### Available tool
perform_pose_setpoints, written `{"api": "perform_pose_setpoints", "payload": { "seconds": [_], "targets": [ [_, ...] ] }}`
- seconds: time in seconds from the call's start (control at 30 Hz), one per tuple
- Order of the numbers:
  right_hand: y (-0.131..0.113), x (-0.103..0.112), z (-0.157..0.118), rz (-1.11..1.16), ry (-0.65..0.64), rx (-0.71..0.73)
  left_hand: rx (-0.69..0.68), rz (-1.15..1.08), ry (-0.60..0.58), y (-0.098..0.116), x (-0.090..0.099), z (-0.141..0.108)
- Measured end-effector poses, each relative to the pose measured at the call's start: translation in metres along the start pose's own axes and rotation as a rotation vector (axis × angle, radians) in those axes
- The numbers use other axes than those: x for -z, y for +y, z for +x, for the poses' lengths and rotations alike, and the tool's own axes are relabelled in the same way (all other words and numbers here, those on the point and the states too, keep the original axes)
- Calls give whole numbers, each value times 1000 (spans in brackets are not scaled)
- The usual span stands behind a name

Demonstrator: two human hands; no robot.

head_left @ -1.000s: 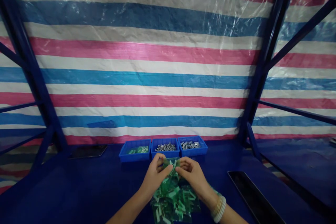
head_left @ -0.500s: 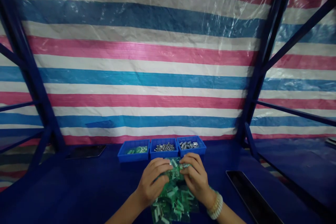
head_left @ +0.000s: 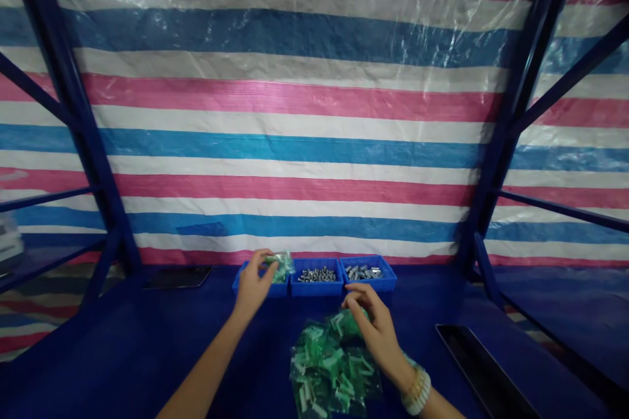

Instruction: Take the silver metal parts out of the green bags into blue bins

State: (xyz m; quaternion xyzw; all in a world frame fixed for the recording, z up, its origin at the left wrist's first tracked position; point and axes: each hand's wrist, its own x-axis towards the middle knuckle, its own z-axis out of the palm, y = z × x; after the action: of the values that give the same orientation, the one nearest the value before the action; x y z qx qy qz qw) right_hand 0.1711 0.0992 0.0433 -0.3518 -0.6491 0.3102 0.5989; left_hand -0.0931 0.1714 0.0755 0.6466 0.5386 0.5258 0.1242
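Note:
My left hand (head_left: 255,281) is over the left blue bin (head_left: 236,283), its thumb and fingers pinched on a small clear plastic bag (head_left: 283,265) with green contents. My right hand (head_left: 376,327) hovers by the top right of a pile of clear bags (head_left: 327,366) holding green and whitish pieces. Its fingers are slightly bent and apart, with nothing visible in them. A beaded bracelet (head_left: 417,393) circles my right wrist. What lies in the left bin is mostly hidden by my hand and the bag.
The middle blue bin (head_left: 316,288) contains small metal parts, and the right blue bin (head_left: 383,284) has grey metal pieces. A dark flat device (head_left: 484,366) lies at the right, another (head_left: 177,277) at the back left. Blue frame posts (head_left: 506,124) and striped sheeting (head_left: 295,98) stand behind.
My left hand has left the pile and moved up and left to the left bin with a small bag. My right hand has loosened its fingers, staying near the pile. The view shifted slightly.

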Motion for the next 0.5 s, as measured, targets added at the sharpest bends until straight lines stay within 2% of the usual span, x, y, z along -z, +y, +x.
{"api": "perform_pose_setpoints", "payload": {
  "seconds": [0.07,0.1,0.23,0.3,0.37,0.43,0.5],
  "targets": [
    [2,0,0,23,13,-40,-11,301,37,-25,21,18],
    [3,0,0,30,14,-57,14,437,1,-35,28,23],
    [4,0,1,39,13,-87,68,586,-60,-59,39,24],
    [5,0,2,37,11,-95,69,633,-70,-60,37,20],
    [7,0,2,32,11,-102,45,697,-31,-53,33,16],
    [9,0,3,22,10,-109,-22,748,39,-42,28,12],
    [11,0,3,12,8,-114,-132,719,39,-27,18,4]
  ]
}}
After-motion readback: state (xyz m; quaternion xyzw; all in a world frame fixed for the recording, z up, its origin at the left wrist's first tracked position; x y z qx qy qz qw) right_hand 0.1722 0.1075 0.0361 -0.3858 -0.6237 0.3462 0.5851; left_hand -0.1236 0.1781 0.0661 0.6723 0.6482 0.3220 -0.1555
